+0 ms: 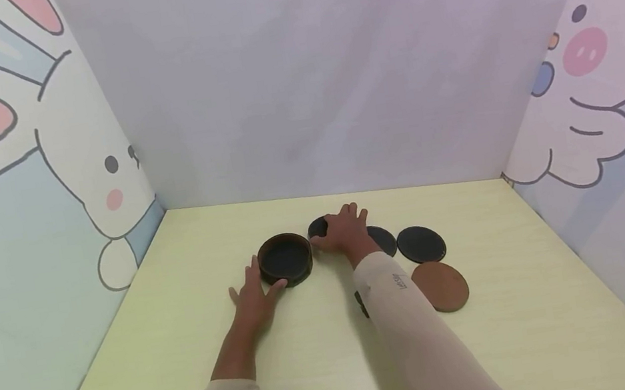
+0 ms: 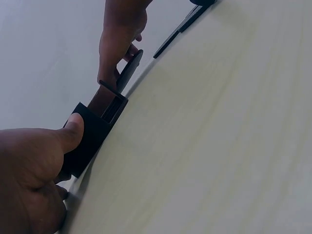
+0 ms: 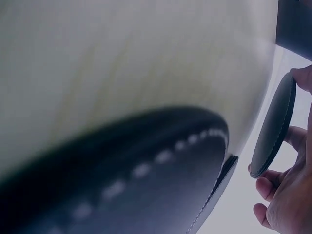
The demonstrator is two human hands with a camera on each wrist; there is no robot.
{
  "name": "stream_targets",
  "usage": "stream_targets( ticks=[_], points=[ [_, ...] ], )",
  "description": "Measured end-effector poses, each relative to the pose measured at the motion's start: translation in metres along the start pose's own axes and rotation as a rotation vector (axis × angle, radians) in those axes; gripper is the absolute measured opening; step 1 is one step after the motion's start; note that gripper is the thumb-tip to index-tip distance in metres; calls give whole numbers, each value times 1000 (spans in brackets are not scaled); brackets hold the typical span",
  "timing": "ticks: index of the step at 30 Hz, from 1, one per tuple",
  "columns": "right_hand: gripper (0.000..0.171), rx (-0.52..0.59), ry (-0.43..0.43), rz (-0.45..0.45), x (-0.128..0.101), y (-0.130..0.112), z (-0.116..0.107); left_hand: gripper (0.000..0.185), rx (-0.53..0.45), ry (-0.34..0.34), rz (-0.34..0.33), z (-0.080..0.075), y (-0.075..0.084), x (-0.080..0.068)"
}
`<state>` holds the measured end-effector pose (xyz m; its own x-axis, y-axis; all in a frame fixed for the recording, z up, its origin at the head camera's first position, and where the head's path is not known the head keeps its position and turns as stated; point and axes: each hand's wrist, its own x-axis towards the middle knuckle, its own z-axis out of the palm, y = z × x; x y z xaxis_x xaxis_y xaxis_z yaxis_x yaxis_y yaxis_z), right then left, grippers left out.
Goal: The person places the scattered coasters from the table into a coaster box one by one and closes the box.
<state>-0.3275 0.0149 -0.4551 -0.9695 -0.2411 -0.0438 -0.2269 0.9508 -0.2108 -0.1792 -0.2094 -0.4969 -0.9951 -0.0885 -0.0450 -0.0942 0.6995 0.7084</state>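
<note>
A round black coaster holder (image 1: 296, 281) with a brown inner rim stands on the table. My left hand (image 1: 255, 305) holds it from the left and front, and in the left wrist view the thumb presses against the holder's dark wall (image 2: 87, 146). Just right of it, my right hand (image 1: 345, 230) pinches a round black coaster (image 1: 317, 227) by its edges. In the right wrist view this coaster (image 3: 276, 126) is tilted, with stitching along its rim, between the thumb and fingers.
Two more black coasters lie to the right, one (image 1: 383, 242) partly behind my right wrist and one (image 1: 421, 245) in full view. Nearer me is a brown coaster (image 1: 443, 287), partly covered by my right sleeve. Printed fabric walls (image 1: 297, 89) enclose the pale table (image 1: 526, 325).
</note>
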Motion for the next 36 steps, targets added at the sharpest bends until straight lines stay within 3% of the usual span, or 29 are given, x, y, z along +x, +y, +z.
stream_targets(
  ticks=[16, 27, 36],
  points=[
    [85, -29, 48, -7, 10, 14, 2, 97, 6, -5, -15, 0, 0, 1],
    [83, 49, 154, -55, -4, 1, -9, 98, 5, -36, -27, 0, 0, 2],
    [81, 74, 157, -137, -13, -14, -14, 99, 1, -32, -19, 0, -1, 3]
  ],
)
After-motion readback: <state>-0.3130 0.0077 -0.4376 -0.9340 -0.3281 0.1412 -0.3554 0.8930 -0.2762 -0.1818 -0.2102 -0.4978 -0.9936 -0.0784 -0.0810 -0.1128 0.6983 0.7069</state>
